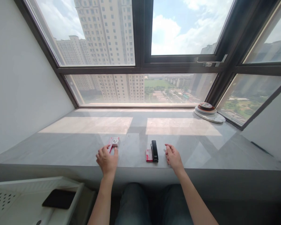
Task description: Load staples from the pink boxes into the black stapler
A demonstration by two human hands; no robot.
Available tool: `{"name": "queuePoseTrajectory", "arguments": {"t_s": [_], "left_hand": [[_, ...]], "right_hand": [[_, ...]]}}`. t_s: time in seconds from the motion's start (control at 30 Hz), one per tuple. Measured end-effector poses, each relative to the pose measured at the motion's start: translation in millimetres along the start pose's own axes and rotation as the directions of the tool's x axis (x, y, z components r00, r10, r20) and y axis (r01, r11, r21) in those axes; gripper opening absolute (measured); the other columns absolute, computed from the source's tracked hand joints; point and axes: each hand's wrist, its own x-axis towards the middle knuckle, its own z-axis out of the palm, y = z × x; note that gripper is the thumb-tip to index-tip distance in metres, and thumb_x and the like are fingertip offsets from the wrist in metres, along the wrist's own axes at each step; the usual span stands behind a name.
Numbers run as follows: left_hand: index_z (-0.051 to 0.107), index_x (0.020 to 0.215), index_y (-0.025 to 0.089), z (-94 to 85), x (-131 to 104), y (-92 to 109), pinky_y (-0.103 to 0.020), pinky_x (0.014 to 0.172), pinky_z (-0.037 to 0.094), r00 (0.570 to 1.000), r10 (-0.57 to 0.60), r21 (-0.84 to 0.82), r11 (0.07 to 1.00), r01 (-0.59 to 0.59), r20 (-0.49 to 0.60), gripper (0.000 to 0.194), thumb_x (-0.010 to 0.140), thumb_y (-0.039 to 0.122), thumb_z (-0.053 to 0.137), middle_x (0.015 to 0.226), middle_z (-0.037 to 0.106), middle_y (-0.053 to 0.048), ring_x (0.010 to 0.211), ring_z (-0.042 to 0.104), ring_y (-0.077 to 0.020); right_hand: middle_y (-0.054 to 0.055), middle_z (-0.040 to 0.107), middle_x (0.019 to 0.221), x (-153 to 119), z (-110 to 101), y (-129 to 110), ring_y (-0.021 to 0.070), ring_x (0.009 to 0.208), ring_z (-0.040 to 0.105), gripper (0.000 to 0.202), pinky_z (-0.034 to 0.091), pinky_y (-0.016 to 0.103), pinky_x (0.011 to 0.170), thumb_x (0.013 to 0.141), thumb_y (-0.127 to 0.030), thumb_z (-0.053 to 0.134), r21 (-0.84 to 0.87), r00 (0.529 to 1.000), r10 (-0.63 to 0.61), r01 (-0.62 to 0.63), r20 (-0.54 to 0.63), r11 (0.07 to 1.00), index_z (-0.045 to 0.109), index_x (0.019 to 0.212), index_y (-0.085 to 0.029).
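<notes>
My left hand [107, 160] rests on the grey stone window sill [79, 147], fingers loosely spread, its fingertips touching a small red and white box [113, 142]. My right hand [173, 157] lies on the sill with fingers apart and holds nothing. Just left of it, not touching, lies a black stapler [154, 150] with a small red box [149, 155] right beside it.
A stack of round plates [209, 112] sits at the sill's far right corner by the window. A white perforated tray [21, 200] with a black phone [59, 198] on it stands low at the left. My knees are below the sill edge.
</notes>
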Motion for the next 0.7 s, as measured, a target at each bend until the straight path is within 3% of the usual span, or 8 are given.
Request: {"name": "queuePoseTrajectory", "arguments": {"t_s": [0.07,0.17,0.27,0.37,0.4,0.57,0.7], "left_hand": [[0.054,0.131,0.024,-9.3,9,-29,-0.052,0.092,0.039,0.998,-0.064,0.085,0.994,0.062,0.016,0.048,0.091,0.05,0.054,0.123,0.059,-0.014,0.113,0.049,-0.038],[0.054,0.136,0.03,-16.0,12,-51,-0.047,0.09,0.041,0.983,0.048,0.083,0.995,-0.064,0.176,0.05,0.09,0.052,0.054,0.114,0.064,-0.009,0.107,0.055,-0.034],[0.054,0.137,0.032,-18.0,11,-49,-0.04,0.09,0.043,0.888,0.232,-0.053,0.972,-0.23,0.397,0.06,0.083,0.057,0.063,0.111,0.066,-0.007,0.105,0.059,-0.0302],[0.056,0.134,0.029,-19.2,12,-37,-0.036,0.089,0.046,0.737,0.367,-0.257,0.93,-0.264,0.568,0.07,0.072,0.056,0.075,0.109,0.066,-0.005,0.1,0.062,-0.0263],[0.058,0.131,0.028,-19.1,13,-31,-0.035,0.09,0.047,0.705,0.396,-0.309,0.916,-0.257,0.588,0.069,0.07,0.055,0.077,0.109,0.065,-0.004,0.1,0.062,-0.0255],[0.064,0.118,0.027,-10.2,6,14,-0.036,0.102,0.044,0.69,0.541,-0.508,0.813,-0.284,0.481,0.056,0.069,0.05,0.08,0.125,0.06,-0.006,0.119,0.056,-0.0268],[0.061,0.125,0.03,8.5,-12,60,-0.035,0.1,0.046,0.621,0.637,-0.617,0.73,-0.296,0.456,0.058,0.072,0.045,0.079,0.12,0.064,-0.005,0.114,0.058,-0.0249]], "right_hand": [[0.0,0.05,0.078,0,-2,-1,0.0104,0.049,0.037,0.051,0.032,0.021,0.035,0.092,-0.06,0.047,0.091,1.0,0.016,-0.014,-0.013,0.996,0.055,0.125,-0.022],[-0.001,0.051,0.075,1,-2,-2,0.0097,0.048,0.037,0.046,0.032,0.021,0.035,0.088,-0.056,0.054,0.14,0.999,0.03,-0.033,0.026,0.99,0.058,0.117,-0.021],[-0.001,0.053,0.074,3,-3,-2,0.0089,0.047,0.036,0.044,0.033,0.021,0.035,0.085,-0.054,0.057,0.118,0.998,0.044,-0.05,0.049,0.992,0.06,0.113,-0.02],[-0.002,0.054,0.073,5,-4,-1,0.0088,0.046,0.036,0.046,0.033,0.021,0.035,0.084,-0.055,0.057,0.087,0.996,0.049,-0.055,0.074,0.995,0.061,0.113,-0.02],[-0.002,0.054,0.072,6,-4,0,0.0089,0.045,0.036,0.047,0.033,0.021,0.035,0.084,-0.056,0.057,0.067,0.995,0.048,-0.054,0.082,0.996,0.061,0.114,-0.019],[0.002,0.061,0.069,4,2,-1,0.0137,0.05,0.048,0.052,0.039,0.026,0.047,0.088,-0.061,0.05,-0.221,0.996,-0.015,0.033,0.085,0.975,0.067,0.112,-0.018],[0.003,0.067,0.07,-5,8,-10,0.021,0.07,0.062,0.055,0.046,0.03,0.067,0.093,-0.062,0.043,-0.355,0.977,-0.148,0.195,0.155,0.914,0.071,0.115,-0.02]]}}
